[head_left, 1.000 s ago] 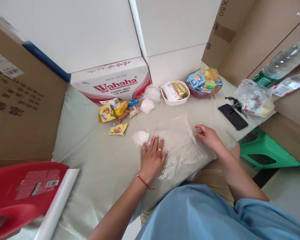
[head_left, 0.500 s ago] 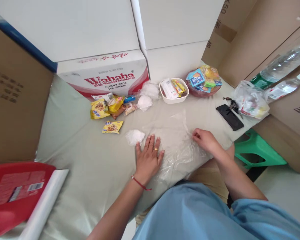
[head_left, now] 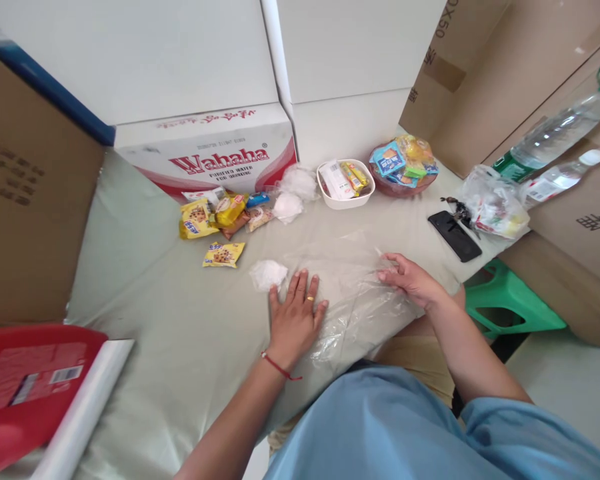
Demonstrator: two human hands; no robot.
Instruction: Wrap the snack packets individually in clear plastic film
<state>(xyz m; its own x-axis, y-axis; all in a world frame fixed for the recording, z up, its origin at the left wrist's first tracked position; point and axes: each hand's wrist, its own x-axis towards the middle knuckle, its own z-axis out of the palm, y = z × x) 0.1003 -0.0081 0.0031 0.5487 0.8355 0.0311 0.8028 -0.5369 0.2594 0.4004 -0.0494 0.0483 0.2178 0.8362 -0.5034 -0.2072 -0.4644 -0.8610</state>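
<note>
A clear plastic bag lies spread and crinkled on the cloth-covered table in front of me. My left hand is open, palm down, its fingers spread over the bag's left part. Beside its fingertips sits a crumpled white plastic bundle. At the bag's right side, my right hand has its fingers closed on the film, and the edge there stands slightly raised. How its fingertips meet inside the film is hard to see.
Snack packets and more bunched plastic lie by the Wahaha carton. Behind the bag stand a white bowl and a snack-filled basket. A phone and bottles are at right; a red container is at left.
My right hand has shifted its grip and turned, lifting the bag's right edge a little. The left hand stays flat in place.
</note>
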